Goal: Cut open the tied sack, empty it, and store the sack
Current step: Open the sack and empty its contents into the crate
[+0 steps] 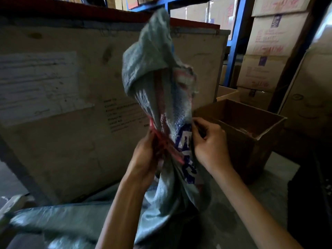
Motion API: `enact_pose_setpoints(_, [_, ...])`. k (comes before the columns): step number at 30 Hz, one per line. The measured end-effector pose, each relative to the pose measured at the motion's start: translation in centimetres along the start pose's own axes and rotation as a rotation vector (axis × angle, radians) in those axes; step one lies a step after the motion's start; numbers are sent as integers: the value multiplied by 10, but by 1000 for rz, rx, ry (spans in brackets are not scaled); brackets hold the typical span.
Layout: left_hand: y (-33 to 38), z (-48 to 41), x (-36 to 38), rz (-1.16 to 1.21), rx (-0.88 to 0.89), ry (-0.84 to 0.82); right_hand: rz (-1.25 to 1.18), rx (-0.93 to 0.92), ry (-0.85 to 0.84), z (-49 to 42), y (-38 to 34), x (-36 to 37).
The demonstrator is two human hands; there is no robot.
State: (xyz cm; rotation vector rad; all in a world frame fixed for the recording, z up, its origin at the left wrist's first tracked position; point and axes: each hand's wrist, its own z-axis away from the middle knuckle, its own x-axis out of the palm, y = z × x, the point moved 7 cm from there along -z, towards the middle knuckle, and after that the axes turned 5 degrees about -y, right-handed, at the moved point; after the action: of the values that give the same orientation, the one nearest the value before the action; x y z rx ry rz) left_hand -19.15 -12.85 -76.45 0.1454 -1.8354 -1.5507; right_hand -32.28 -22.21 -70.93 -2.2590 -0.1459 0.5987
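A pale blue-grey woven sack is held upright in front of the person, its gathered neck pinched between both hands at about the middle of the view. The left hand grasps the bunched fabric on the left side, right where a red plastic tie crosses the neck on a slant; the tie touches the fingers of that hand. The right hand is closed on the right edge of the sack, fingertips pressed into the fabric beside blue printed lettering. Above the hands the loose top of the sack flops up and over in a hood-like fold, blurred, with red and white stripes showing on its inner side. Below the hands the body of the sack hangs down toward the concrete floor, and more of the same grey-blue woven material lies spread across the lower left. Behind the sack stands a large wooden crate with a paper label and printed text on its face. To the right, an open cardboard box sits on the floor, with stacked cartons beyond it beside a blue rack upright.
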Motion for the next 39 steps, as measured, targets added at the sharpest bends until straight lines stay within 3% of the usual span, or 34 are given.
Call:
enact_pose_setpoints(3, [9, 1, -9, 15, 92, 83, 191, -46, 12, -4, -1, -5])
enact_pose_setpoints(6, [23, -1, -38, 163, 200, 229, 257, 65, 112, -12, 21, -37])
enact_pose_setpoints(9, [41, 4, -62, -85, 389, 378, 280, 225, 106, -15, 49, -55])
enact_pose_setpoints(11, [43, 5, -61, -247, 477, 382, 273, 355, 41, -14, 65, -55])
enact_pose_setpoints(13, [42, 3, -57, -267, 474, 330, 224, 408, 109, -10, 68, -59])
enact_pose_setpoints(15, [38, -1, -52, -211, 416, 206, 116, 340, 158, -7, 59, -61])
enact_pose_setpoints(19, [27, 1, -16, -190, 359, -225, -444, 467, -345, -6, 39, -9])
enact_pose_setpoints(21, [21, 4, -6, -311, 357, -319, -512, 507, -376, -13, 40, 0])
enact_pose_setpoints(23, [26, 0, -12, -465, 412, -190, -417, 440, -205, -23, 45, -8])
enact_pose_setpoints(25, [35, -1, -34, -558, 491, 100, -239, 283, -70, -31, 47, -27])
enact_pose_setpoints(27, [46, 3, -66, -521, 551, 396, -200, 226, 93, -30, 55, -57])
enact_pose_setpoints(29, [48, 1, -94, -377, 522, 495, -212, 249, 198, -25, 67, -85])
enact_pose_setpoints(33, [29, -13, -98, -296, 329, 407, -277, 424, 39, -3, 87, -82])
enact_pose_setpoints(36, [7, -21, -78, -88, 119, 263, -550, 601, -122, 9, 89, -65])
enact_pose_setpoints(39, [6, -19, -67, -223, 169, 203, -655, 442, -382, 11, 72, -50])
